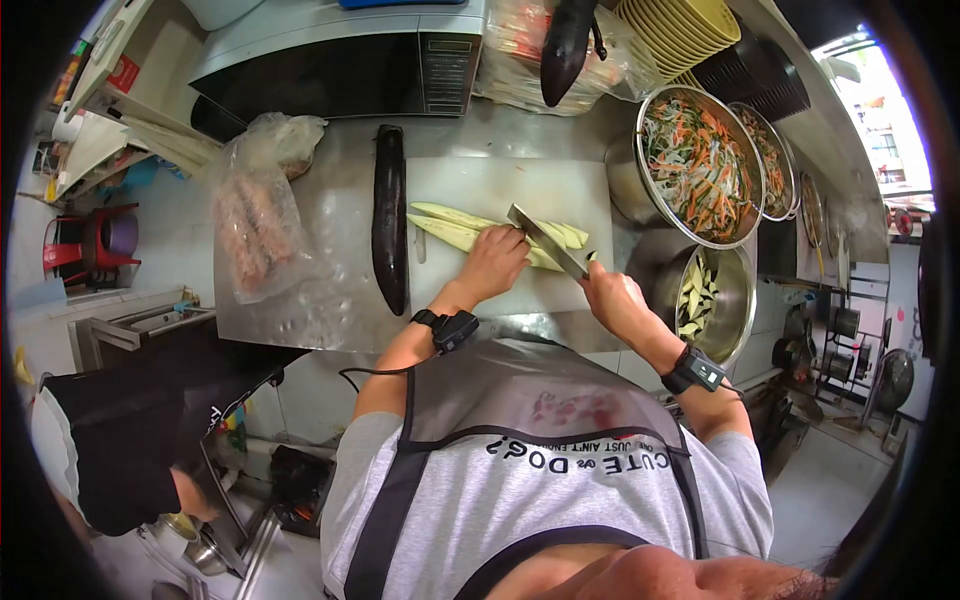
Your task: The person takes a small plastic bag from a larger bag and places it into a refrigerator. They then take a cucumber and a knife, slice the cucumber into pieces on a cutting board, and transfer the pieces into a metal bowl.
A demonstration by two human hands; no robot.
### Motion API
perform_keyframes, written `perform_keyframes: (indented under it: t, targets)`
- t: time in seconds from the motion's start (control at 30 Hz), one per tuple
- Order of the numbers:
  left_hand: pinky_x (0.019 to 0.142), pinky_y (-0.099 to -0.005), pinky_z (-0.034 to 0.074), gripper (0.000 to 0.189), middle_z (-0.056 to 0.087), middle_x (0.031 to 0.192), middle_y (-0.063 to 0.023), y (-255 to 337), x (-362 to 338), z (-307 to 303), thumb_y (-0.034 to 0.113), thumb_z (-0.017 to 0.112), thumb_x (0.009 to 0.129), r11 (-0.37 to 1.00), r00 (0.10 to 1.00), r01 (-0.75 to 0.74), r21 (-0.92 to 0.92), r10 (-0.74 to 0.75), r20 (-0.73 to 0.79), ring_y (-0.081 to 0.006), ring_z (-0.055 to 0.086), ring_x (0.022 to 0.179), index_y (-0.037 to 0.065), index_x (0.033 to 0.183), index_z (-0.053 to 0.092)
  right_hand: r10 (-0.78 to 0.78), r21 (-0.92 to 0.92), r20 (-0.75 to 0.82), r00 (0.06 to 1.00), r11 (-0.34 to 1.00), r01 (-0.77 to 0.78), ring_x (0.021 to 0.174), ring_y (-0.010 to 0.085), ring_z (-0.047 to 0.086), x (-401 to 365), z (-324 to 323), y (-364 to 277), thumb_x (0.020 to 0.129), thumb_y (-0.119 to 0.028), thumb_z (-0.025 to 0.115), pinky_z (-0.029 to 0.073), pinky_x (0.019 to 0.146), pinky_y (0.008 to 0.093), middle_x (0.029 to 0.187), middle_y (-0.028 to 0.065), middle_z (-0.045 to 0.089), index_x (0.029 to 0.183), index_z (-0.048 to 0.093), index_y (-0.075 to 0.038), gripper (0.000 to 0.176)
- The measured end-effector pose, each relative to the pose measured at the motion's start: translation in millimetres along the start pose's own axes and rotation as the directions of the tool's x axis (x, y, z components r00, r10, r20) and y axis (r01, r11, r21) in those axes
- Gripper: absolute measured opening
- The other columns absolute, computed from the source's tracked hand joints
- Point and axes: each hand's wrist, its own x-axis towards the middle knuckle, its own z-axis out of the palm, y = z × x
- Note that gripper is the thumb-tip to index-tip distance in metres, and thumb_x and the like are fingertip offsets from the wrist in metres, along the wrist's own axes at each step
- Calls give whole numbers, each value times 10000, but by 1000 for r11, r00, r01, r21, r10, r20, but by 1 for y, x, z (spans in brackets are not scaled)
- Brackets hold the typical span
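On a white cutting board (470, 175) lie long pale green-yellow eggplant strips (455, 228). My left hand (494, 264) presses down on them with its fingers bent. My right hand (618, 300) is wrapped round the handle of a knife (550, 243), whose blade lies across the strips just right of my left fingertips. Cut pieces (572, 236) are on the far side of the blade. A whole dark eggplant (390, 220) rests left of the board. Cut eggplant chunks (697, 295) sit in a steel bowl (738, 310) to the right.
A steel bowl of shredded vegetables (700, 165) stands at the right back. Behind the board are a microwave (330, 70), another dark eggplant (568, 55) on plastic bags and stacked yellow bowls (680, 35). A plastic bag (262, 215) lies left. Another person (130, 440) is at lower left.
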Motion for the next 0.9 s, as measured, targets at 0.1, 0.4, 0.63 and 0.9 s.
perform_keyframes:
  t: [0.1, 0.4, 0.63, 0.9]
  targets:
    - [921, -428, 397, 240, 573, 1036, -86, -1, 0, 2, 161, 710, 754, 1000, 1000, -17, -19, 16, -9, -290, 528, 1057, 66, 955, 618, 11, 11, 20, 1000, 1000, -11, 676, 468, 623, 3, 3, 5, 942, -207, 550, 498, 632, 539, 656, 266, 609, 902, 507, 19, 233]
    - [944, -439, 396, 224, 578, 1057, -81, 3, 2, -4, 157, 706, 757, 1000, 1000, -2, -11, 2, 27, -288, 522, 1079, 67, 941, 615, 35, 14, -61, 998, 999, -34, 689, 462, 630, 29, 60, 10, 937, -215, 550, 492, 617, 545, 692, 267, 627, 907, 513, 10, 230]
    - [1001, -452, 347, 231, 579, 1133, -67, -13, -10, -32, 154, 693, 770, 996, 999, 54, 76, -54, -8, -268, 503, 1150, 87, 981, 626, 24, 149, -145, 989, 989, -2, 683, 476, 617, 25, 44, 23, 941, -222, 561, 485, 614, 545, 670, 261, 618, 913, 495, 10, 243]
    - [986, -440, 335, 240, 577, 1106, -57, -26, -10, -41, 129, 675, 763, 998, 999, -6, 67, 4, 38, -255, 504, 1136, 96, 995, 625, 16, -8, 3, 1000, 1000, -16, 662, 475, 618, 5, 13, -17, 954, -219, 535, 487, 600, 548, 665, 264, 614, 915, 481, 10, 238]
